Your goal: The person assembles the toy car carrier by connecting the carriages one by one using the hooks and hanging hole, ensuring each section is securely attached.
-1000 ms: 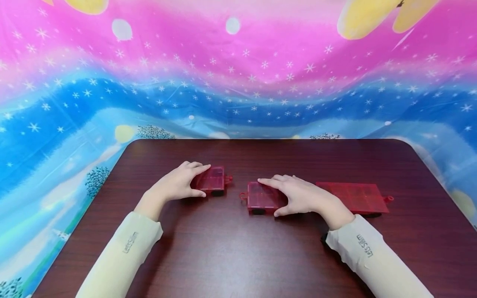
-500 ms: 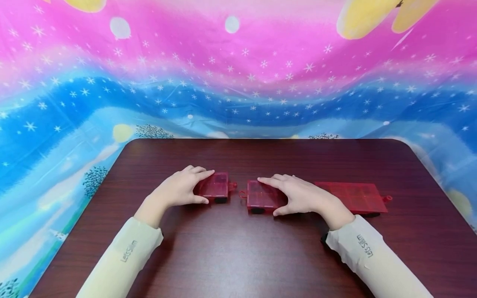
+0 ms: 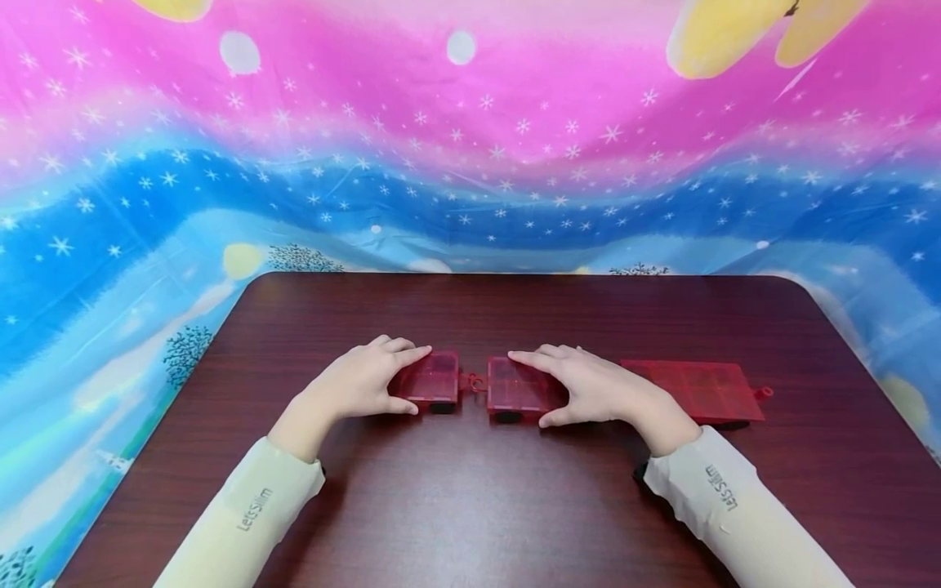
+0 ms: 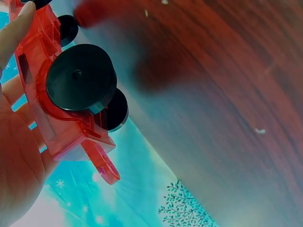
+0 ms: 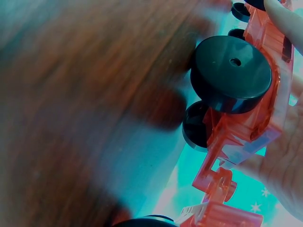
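Observation:
My left hand (image 3: 353, 380) grips a translucent red toy wagon (image 3: 439, 376) with black wheels, thumb on its near side and fingers on its far side. In the left wrist view a red looped tab (image 4: 105, 166) sticks out from the wagon's end. My right hand (image 3: 591, 385) holds a second red wagon (image 3: 509, 384) the same way. Between the two wagons, the second one's ring (image 3: 476, 383) overlaps the first one's coupling piece. In the right wrist view, a linked coupling (image 5: 220, 183) joins the second wagon's other end to a third red wagon (image 5: 232, 216).
The third wagon (image 3: 698, 388), longer and flat, stands right of my right hand, with a small coupling piece (image 3: 764, 393) on its far right end. All this is on a dark brown wooden table (image 3: 463, 490). A pink and blue patterned cloth (image 3: 470, 163) hangs behind it.
My left hand has moved right and toward me with the left wagon, closing the gap to the second wagon's ring. My right hand and its wagon have stayed nearly still.

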{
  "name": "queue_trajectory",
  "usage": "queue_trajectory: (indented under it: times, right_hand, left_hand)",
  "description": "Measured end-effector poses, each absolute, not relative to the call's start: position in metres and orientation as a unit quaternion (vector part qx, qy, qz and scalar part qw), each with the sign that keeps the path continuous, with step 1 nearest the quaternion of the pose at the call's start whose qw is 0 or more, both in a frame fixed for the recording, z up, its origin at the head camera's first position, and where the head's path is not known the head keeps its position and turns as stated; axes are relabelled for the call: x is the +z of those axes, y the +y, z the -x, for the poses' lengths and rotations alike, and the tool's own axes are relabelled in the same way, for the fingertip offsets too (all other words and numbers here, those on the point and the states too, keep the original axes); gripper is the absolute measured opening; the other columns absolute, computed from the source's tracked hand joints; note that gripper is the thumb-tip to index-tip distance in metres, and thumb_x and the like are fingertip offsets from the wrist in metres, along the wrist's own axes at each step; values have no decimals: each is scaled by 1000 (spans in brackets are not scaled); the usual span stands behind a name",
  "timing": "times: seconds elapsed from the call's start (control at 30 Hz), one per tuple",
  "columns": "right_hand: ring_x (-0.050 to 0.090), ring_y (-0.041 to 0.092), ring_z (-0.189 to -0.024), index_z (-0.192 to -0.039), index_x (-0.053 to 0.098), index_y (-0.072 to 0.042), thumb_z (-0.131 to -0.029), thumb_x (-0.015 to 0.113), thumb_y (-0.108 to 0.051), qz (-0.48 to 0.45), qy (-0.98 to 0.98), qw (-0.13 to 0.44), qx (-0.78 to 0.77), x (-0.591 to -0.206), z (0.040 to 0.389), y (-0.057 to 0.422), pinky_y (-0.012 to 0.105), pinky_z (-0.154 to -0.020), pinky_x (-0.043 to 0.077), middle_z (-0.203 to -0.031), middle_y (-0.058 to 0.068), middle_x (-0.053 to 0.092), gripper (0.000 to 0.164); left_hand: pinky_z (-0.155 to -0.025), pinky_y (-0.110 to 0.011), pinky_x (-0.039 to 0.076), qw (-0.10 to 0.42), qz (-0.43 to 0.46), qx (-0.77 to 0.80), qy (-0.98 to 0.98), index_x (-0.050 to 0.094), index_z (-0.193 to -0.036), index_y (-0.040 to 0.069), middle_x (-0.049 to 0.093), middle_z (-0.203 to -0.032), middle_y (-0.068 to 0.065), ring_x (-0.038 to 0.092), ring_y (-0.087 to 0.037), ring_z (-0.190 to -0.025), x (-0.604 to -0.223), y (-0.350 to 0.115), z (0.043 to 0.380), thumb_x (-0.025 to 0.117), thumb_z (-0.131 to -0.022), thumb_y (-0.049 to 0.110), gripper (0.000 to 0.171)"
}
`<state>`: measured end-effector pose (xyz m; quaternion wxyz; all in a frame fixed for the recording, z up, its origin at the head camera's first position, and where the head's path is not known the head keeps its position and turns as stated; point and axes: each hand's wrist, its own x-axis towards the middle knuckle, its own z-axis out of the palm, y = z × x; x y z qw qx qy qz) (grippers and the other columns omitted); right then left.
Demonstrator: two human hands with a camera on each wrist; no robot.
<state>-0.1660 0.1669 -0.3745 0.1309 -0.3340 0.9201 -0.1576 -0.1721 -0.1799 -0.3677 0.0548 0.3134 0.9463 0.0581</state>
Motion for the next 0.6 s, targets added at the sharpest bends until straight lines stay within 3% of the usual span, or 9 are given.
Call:
queue_trajectory:
  times: [0.6]
  right_hand:
    - [48, 27, -131, -157, 30, -32, -76, 85, -41, 328, 923, 130, -156, -374, 167, 167, 63, -112, 34, -143, 5, 51, 98]
  left_hand:
    - [-95, -50, 53, 58, -317, 59, 945, 49, -148, 17, 56, -139, -12, 54, -29, -122, -367, -175, 170, 83, -74, 50, 88]
